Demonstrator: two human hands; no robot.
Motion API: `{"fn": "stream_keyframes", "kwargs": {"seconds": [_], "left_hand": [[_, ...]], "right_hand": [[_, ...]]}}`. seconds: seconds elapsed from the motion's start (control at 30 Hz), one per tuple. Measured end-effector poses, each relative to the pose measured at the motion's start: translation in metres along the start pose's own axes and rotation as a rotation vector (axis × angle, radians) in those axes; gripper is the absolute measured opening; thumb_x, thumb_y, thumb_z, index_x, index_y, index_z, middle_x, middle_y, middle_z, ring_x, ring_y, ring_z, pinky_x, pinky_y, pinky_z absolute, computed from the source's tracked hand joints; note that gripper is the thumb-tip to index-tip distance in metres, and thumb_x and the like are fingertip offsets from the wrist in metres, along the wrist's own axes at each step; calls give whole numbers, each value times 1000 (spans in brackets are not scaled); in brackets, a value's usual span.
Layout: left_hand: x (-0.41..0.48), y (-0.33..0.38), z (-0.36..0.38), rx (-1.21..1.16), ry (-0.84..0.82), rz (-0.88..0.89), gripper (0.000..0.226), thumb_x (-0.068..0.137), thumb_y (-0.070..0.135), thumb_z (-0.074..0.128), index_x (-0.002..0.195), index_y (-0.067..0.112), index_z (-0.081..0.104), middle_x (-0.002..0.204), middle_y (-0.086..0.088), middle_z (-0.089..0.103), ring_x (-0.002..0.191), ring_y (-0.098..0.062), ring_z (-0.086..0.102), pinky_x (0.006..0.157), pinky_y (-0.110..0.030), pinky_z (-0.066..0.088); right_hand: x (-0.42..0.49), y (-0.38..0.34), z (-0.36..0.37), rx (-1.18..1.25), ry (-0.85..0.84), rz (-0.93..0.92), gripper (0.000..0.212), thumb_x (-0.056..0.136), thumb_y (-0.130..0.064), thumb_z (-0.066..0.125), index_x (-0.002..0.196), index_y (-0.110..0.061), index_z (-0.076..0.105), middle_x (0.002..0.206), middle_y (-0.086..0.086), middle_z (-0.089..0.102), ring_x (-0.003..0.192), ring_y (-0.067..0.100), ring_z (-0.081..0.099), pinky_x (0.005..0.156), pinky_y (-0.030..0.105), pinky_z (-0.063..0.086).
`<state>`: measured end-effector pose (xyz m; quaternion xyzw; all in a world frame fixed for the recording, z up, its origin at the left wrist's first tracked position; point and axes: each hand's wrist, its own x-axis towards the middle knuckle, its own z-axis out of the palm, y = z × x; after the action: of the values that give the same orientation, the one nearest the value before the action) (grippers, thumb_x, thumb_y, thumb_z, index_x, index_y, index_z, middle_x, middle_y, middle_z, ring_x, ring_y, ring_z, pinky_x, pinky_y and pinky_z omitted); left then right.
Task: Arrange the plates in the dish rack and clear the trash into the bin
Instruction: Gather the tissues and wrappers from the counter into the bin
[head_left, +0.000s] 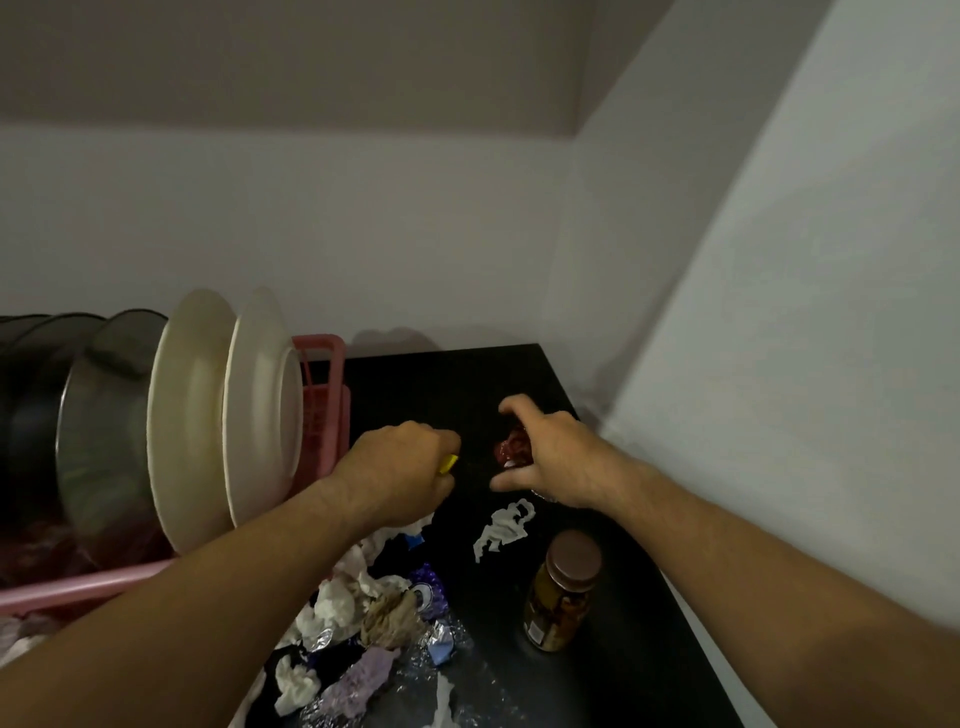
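The left hand (400, 465) was fisted on a yellow scrap (448, 464), only its tip showing past the knuckles. The right hand (553, 457) had finger and thumb hooked round a crumpled red wrapper (513, 448) on the black table (441, 384). At six o'clock from the right hand lay a torn white strip (503, 531), and beyond it a brown-lidded jar (563, 592) stood upright. At six o'clock from the left hand was the trash pile (374, 613). At nine o'clock the plates (192, 415) stood on edge in the pink dish rack (322, 395), the nearest just beside the left wrist. No bin was in view. Drawing the right forearm back low would likely topple the jar, and a leftward swing could knock the near plate. Walls closed off twelve and three o'clock; the only open room was bare tabletop ahead and the way back toward the body.
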<state>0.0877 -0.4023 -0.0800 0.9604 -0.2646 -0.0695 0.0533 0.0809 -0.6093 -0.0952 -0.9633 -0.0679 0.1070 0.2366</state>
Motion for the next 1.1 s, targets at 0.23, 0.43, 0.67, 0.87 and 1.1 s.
{"fn": "stream_keyframes", "kwargs": {"seconds": [0.23,0.43,0.67,0.87,1.1], "left_hand": [[0,3,4,13,192,-97,40,89,66,43,102,28,43,74,8,53,61,-6,54,52,-25,46],[3,11,3,7,191,-85,30,94,57,42,99,28,41,76,8,49,62,-7,51,51,-23,36],[10,12,6,-43,172,-52,27,96,52,43,109,28,43,84,10,47,65,-5,47,52,-21,33],[16,10,11,-68,131,-38,24,96,50,43,109,30,42,81,12,42,66,-5,47,55,-22,36],[20,4,17,-80,127,-8,21,96,50,43,105,31,40,82,12,43,67,-5,47,55,-22,36]], "right_hand": [[-13,0,-6,81,308,27,67,68,-93,37,77,-30,57,65,-7,61,53,3,58,49,20,41],[-13,13,-8,340,192,24,5,89,-35,69,87,-32,65,91,-7,64,82,9,65,64,21,49],[-17,17,-7,608,47,172,55,85,-3,69,124,-35,47,124,1,47,99,20,63,66,26,57],[-12,19,-3,337,19,59,32,88,2,62,97,-29,60,99,-1,61,83,11,65,66,24,55],[-7,20,8,162,-5,-9,33,92,-2,56,80,-32,53,92,2,59,75,20,66,58,26,57]]}}
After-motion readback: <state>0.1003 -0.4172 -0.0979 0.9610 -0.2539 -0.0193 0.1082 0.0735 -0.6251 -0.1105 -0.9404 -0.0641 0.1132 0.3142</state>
